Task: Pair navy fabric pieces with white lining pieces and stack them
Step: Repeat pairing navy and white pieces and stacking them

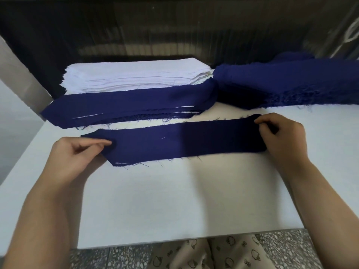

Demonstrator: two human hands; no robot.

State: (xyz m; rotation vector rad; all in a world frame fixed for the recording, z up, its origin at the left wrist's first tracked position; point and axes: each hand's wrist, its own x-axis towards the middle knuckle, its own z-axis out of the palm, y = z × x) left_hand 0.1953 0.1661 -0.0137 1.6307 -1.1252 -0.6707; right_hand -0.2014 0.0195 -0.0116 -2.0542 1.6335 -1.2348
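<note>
Showed a white tabletop across most of the view. Ended at a near edge above a grey speckled floor and cream trousers printed with small outlines. Backed onto a dark wall, with a grey slanted post at far left.

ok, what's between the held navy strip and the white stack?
Head view: paired pile, navy on top, white edges showing, then bare table before the strip.

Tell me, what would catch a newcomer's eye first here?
A long navy strip held across the white table, with the left hand pinching one end and the right hand the other. Behind it lie a navy-and-white layered stack, a tall pile of white lining pieces at back left, and a navy heap at back right.
</note>
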